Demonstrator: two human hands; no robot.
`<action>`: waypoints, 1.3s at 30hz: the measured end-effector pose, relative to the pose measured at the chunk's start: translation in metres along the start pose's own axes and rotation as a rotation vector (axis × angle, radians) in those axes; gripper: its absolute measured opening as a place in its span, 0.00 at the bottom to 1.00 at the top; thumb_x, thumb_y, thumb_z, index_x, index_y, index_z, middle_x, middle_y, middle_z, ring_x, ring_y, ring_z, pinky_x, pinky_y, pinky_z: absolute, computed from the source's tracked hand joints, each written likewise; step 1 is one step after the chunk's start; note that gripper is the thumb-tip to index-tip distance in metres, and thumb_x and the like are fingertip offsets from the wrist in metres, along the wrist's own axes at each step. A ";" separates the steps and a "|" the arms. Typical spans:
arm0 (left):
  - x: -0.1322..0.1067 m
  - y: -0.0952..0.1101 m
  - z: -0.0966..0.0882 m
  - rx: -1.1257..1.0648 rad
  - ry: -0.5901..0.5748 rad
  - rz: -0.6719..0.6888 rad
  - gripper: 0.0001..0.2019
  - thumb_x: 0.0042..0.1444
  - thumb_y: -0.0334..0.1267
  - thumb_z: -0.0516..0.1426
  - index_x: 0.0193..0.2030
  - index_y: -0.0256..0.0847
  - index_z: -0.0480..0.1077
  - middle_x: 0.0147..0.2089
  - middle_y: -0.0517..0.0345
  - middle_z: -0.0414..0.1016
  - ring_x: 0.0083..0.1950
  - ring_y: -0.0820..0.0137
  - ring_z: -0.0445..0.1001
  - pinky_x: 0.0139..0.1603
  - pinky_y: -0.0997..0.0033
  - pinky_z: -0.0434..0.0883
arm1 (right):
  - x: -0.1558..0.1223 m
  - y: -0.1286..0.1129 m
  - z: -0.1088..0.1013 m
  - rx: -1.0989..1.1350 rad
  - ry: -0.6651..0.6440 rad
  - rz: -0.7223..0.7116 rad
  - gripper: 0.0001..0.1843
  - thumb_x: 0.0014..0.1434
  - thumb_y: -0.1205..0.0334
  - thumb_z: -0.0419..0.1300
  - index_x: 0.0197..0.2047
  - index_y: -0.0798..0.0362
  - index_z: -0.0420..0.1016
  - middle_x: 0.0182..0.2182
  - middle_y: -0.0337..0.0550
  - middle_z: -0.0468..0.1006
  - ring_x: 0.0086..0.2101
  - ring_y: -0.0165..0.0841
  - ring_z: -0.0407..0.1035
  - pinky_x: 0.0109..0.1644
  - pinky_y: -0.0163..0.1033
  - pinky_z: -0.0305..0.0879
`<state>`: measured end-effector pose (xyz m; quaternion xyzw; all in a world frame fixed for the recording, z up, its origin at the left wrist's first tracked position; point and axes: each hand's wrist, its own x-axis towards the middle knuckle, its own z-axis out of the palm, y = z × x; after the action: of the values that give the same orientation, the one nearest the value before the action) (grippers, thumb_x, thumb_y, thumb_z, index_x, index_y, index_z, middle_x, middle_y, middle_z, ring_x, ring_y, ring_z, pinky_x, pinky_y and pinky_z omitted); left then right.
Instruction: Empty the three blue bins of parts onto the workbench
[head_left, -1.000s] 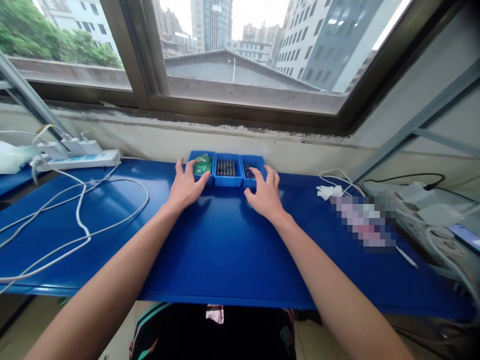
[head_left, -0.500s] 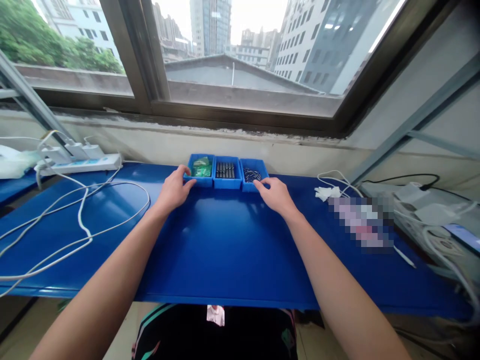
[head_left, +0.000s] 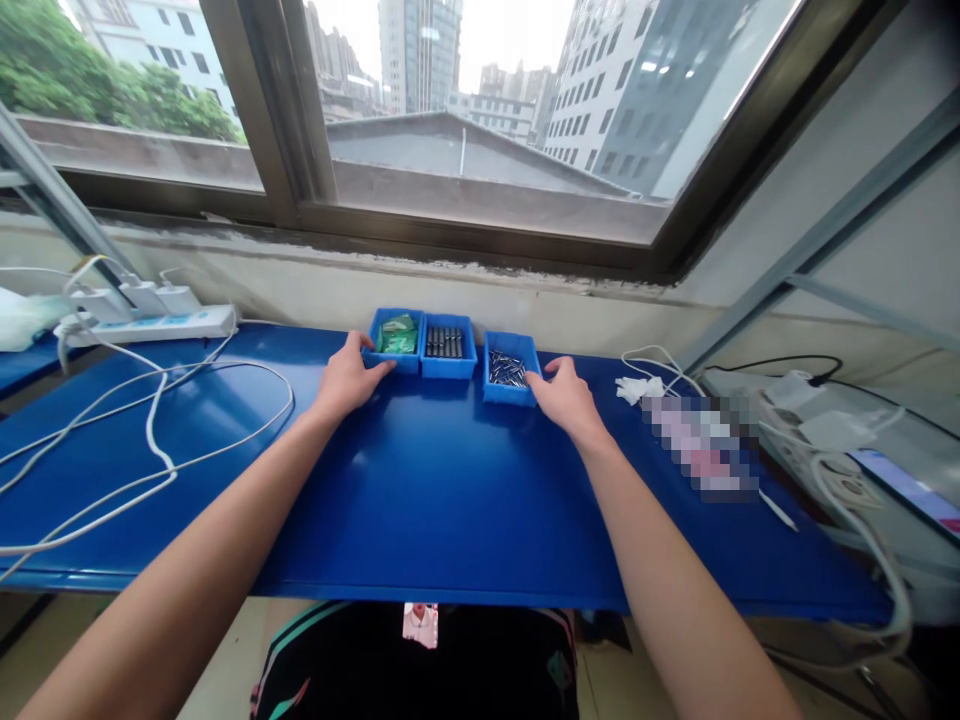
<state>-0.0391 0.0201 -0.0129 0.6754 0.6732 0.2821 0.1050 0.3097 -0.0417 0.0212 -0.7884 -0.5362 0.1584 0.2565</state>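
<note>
Head view: right blue bin (head_left: 511,397), slim silvery pieces (head_left: 507,369) inside.

Left hand (head_left: 351,378) and right hand (head_left: 564,397): one pair, bare. Left forearm (head_left: 217,530) and right forearm (head_left: 664,540): bare as far as the lower edge of view, slender, narrowing at the wrists. Garment (head_left: 360,665): one, black, cut unclear; curved teal and pale striping at its left side, pinkish edging at its right. Teal mark (head_left: 559,668): one, small, angular, blurred. Card (head_left: 420,625): one, small, roughly rectangular, pale pink and white, bearing a figure in a light collared top.
</note>
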 end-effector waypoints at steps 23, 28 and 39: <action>-0.097 0.008 -0.074 0.097 0.086 0.456 0.11 0.64 0.40 0.55 0.50 0.46 0.72 0.73 0.48 0.69 0.68 0.48 0.74 0.66 0.44 0.76 | -0.058 0.004 -0.024 0.132 0.257 -0.226 0.17 0.60 0.55 0.59 0.51 0.48 0.76 0.52 0.51 0.78 0.45 0.48 0.75 0.55 0.55 0.69; -0.104 0.018 -0.071 0.136 0.062 0.506 0.11 0.65 0.37 0.54 0.52 0.45 0.72 0.74 0.46 0.67 0.70 0.47 0.72 0.69 0.43 0.75 | -0.069 -0.008 -0.023 0.080 0.237 -0.226 0.18 0.60 0.54 0.60 0.52 0.46 0.78 0.55 0.49 0.77 0.42 0.47 0.76 0.55 0.57 0.70; -0.113 0.027 -0.067 0.119 0.005 0.617 0.23 0.68 0.36 0.51 0.67 0.48 0.70 0.76 0.46 0.63 0.78 0.50 0.59 0.77 0.37 0.65 | -0.088 -0.013 -0.014 0.062 0.193 -0.344 0.23 0.62 0.48 0.61 0.58 0.45 0.79 0.60 0.51 0.74 0.50 0.50 0.77 0.57 0.59 0.72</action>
<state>-0.0432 -0.1073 0.0287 0.8521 0.4521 0.2622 -0.0270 0.2735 -0.1230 0.0380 -0.6886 -0.6306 0.0524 0.3541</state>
